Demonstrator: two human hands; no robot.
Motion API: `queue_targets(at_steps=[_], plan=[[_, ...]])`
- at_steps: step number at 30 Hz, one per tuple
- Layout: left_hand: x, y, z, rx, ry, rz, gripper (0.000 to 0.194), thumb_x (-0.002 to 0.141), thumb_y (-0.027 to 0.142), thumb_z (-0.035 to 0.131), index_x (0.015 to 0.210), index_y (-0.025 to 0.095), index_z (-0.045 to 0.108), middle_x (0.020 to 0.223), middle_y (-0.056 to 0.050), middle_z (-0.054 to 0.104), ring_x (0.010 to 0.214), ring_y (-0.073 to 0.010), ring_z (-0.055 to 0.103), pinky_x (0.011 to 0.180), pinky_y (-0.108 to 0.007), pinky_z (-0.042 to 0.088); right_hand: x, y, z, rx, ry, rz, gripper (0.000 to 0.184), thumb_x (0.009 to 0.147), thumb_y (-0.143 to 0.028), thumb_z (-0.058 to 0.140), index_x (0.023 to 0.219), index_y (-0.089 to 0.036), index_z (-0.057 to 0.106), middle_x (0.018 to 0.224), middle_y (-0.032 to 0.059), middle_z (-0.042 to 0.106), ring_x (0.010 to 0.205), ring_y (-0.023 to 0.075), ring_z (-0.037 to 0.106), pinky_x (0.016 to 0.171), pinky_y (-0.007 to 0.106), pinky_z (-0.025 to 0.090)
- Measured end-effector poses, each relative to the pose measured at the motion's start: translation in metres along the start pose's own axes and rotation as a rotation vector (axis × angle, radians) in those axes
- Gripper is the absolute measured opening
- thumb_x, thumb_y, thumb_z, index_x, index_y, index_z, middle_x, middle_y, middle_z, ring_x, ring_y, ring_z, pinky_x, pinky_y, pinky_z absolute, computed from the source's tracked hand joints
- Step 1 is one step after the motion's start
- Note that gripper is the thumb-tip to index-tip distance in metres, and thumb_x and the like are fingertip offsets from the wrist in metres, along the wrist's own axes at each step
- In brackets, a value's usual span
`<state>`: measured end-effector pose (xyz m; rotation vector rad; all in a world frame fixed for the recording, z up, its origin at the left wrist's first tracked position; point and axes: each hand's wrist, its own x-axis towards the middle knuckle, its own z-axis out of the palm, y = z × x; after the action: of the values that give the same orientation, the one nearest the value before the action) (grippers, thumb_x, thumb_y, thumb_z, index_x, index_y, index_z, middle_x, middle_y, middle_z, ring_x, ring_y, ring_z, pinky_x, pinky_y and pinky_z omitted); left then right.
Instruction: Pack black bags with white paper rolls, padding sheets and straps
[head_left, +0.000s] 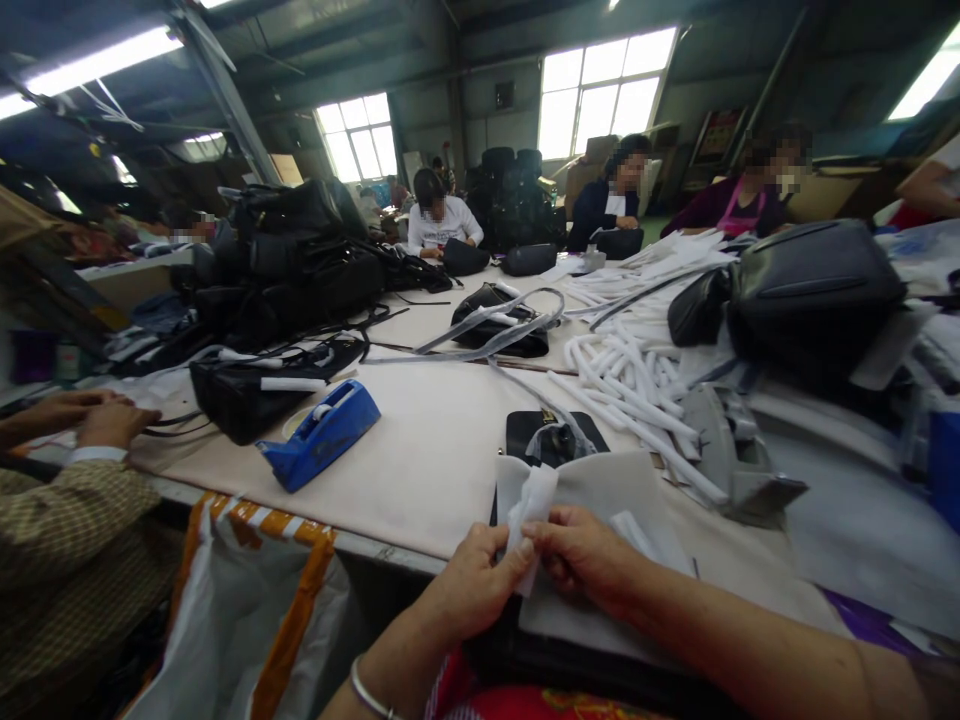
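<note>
Between my two hands is a strip of white foam wrap [537, 496], pinched near its lower part and standing up from my fingers. My left hand [480, 578] grips it from the left, thumb on top. My right hand [581, 550] pinches it from the right, fingers curled. Beneath them a black bag [499, 640] lies at the table edge, partly covered by a pale foam sheet [615, 480]. Just beyond sits a black flap [517, 435] with clear plastic wrapped over its metal fitting.
A blue tape dispenser [326, 435] stands left; a grey dispenser [739, 455] stands right. White foam tubes [630, 375] are heaped beyond. Black bags [292, 240] pile up far left. A co-worker's hands [112, 415] are at left, above an open white sack [232, 590]. Other people sit across the table.
</note>
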<state>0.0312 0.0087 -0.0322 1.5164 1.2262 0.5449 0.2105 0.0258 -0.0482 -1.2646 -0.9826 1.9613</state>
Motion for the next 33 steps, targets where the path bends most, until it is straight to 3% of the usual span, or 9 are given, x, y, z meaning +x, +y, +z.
queue_targets(at_steps=[2, 5, 9, 13, 17, 23, 27, 30, 33], plan=[[0.001, 0.005, -0.006, -0.050, -0.120, -0.025, 0.052, 0.092, 0.059, 0.047, 0.114, 0.018, 0.069, 0.087, -0.004, 0.064, 0.076, -0.0167, 0.057, 0.070, -0.025, 0.048, 0.000, -0.001, 0.001, 0.017, -0.020, -0.013, 0.034, 0.070, -0.047, 0.071, 0.077, -0.015, 0.060, 0.046, -0.0069, 0.044, 0.039, 0.0058, 0.033, 0.038, 0.020, 0.021], [0.003, 0.009, -0.013, -0.119, -0.276, -0.177, 0.058, 0.091, 0.063, 0.045, 0.124, 0.018, 0.060, 0.069, 0.002, 0.054, 0.050, -0.0101, 0.044, 0.045, -0.019, 0.037, -0.001, -0.005, 0.003, 0.020, -0.032, -0.012, 0.032, 0.071, -0.044, 0.069, 0.079, -0.014, 0.061, 0.046, -0.0073, 0.044, 0.038, 0.0056, 0.032, 0.038, 0.020, 0.020], [0.007, 0.009, -0.014, -0.195, -0.312, -0.252, 0.064, 0.086, 0.068, 0.050, 0.128, 0.019, 0.056, 0.076, 0.001, 0.053, 0.049, -0.0082, 0.040, 0.040, -0.017, 0.034, -0.002, -0.008, 0.005, 0.058, -0.018, 0.036, 0.031, 0.069, -0.041, 0.071, 0.081, -0.015, 0.059, 0.046, -0.0099, 0.038, 0.038, 0.0044, 0.026, 0.038, 0.020, 0.013], [0.008, 0.008, -0.007, -0.232, -0.266, -0.170, 0.063, 0.086, 0.068, 0.051, 0.117, 0.015, 0.063, 0.079, -0.002, 0.056, 0.061, -0.0118, 0.044, 0.049, -0.019, 0.038, 0.001, -0.007, 0.004, 0.085, -0.005, 0.048, 0.032, 0.066, -0.038, 0.074, 0.081, -0.016, 0.057, 0.047, -0.0108, 0.037, 0.038, 0.0036, 0.026, 0.040, 0.020, 0.012], [0.005, 0.003, 0.003, -0.193, -0.104, -0.080, 0.063, 0.086, 0.069, 0.048, 0.106, 0.013, 0.067, 0.083, -0.004, 0.063, 0.076, -0.0181, 0.053, 0.071, -0.026, 0.046, 0.002, -0.008, 0.006, 0.122, -0.003, 0.051, 0.027, 0.068, -0.035, 0.073, 0.079, -0.017, 0.056, 0.048, -0.0095, 0.041, 0.037, 0.0042, 0.029, 0.038, 0.020, 0.014], [0.008, -0.016, 0.012, -0.100, -0.015, -0.165, 0.076, 0.079, 0.082, 0.041, 0.099, 0.013, 0.066, 0.071, -0.003, 0.061, 0.064, -0.0186, 0.052, 0.058, -0.027, 0.043, -0.006, -0.021, 0.011, 0.024, 0.062, 0.100, 0.014, 0.073, -0.028, 0.066, 0.072, -0.018, 0.056, 0.045, -0.0086, 0.043, 0.034, 0.0058, 0.032, 0.034, 0.019, 0.018], [0.013, -0.015, 0.010, 0.033, -0.027, -0.128, 0.075, 0.082, 0.080, 0.038, 0.096, 0.013, 0.069, 0.076, -0.006, 0.065, 0.075, -0.0225, 0.057, 0.065, -0.028, 0.046, -0.012, -0.028, 0.003, -0.182, 0.097, 0.135, 0.016, 0.076, -0.029, 0.060, 0.065, -0.019, 0.056, 0.044, -0.0066, 0.045, 0.034, 0.0076, 0.036, 0.033, 0.020, 0.023], [0.013, -0.012, 0.009, 0.104, -0.020, -0.109, 0.073, 0.083, 0.078, 0.038, 0.097, 0.015, 0.070, 0.083, -0.008, 0.069, 0.084, -0.0257, 0.061, 0.074, -0.029, 0.047, -0.017, -0.038, -0.011, -0.413, 0.037, 0.069, 0.019, 0.074, -0.029, 0.061, 0.059, -0.018, 0.059, 0.046, -0.0048, 0.047, 0.037, 0.0083, 0.040, 0.035, 0.020, 0.028], [0.011, -0.014, 0.012, 0.136, 0.025, -0.126, 0.073, 0.081, 0.078, 0.039, 0.096, 0.015, 0.071, 0.077, -0.006, 0.068, 0.077, -0.0245, 0.062, 0.070, -0.028, 0.048, -0.027, -0.057, -0.028, -0.459, 0.032, -0.110, 0.013, 0.073, -0.023, 0.059, 0.062, -0.016, 0.063, 0.048, -0.0055, 0.046, 0.041, 0.0073, 0.039, 0.039, 0.020, 0.028]])
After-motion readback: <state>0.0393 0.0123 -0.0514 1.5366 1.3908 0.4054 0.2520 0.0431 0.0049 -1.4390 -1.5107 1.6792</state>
